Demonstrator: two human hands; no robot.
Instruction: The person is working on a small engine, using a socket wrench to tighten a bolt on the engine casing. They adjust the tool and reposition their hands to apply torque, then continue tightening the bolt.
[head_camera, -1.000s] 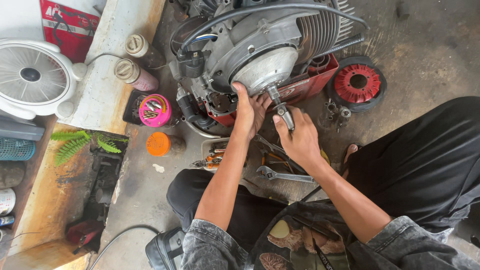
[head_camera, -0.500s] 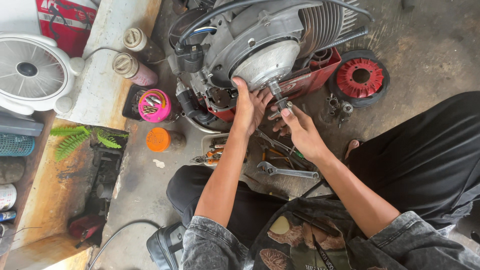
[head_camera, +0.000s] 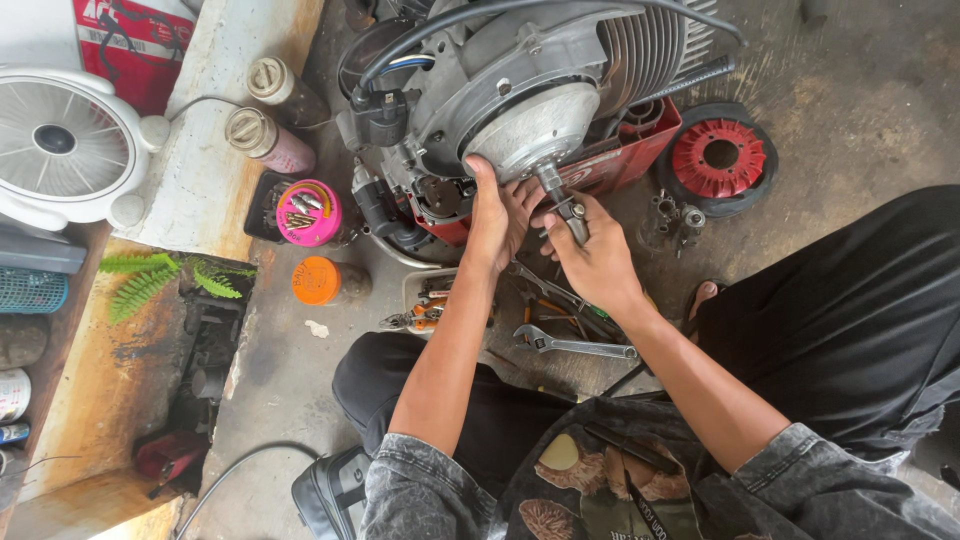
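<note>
- Head view: the left hand (head_camera: 497, 215) lies flat, fingers spread, against the engine (head_camera: 540, 110) just below its round grey cover (head_camera: 530, 128), gripping nothing
- The right hand (head_camera: 590, 255) is curled around a thin metal tool (head_camera: 562, 203) pointing up into the engine's centre
- A wrench (head_camera: 570, 345) and pliers (head_camera: 420, 318) lie on the floor below the engine, a red wheel (head_camera: 720, 160) to its right
- Risk, as I judge it: the tool could slip off the shaft and jab the bracing left fingers, which sit close beside it

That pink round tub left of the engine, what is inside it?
The pink tub is open and holds a small heap of metal bits, seemingly bolts or screws, with an orange-yellow ring along its inner edge. Whatever lies beneath that heap, and the tub's bottom, is covered and cannot be seen.
</note>
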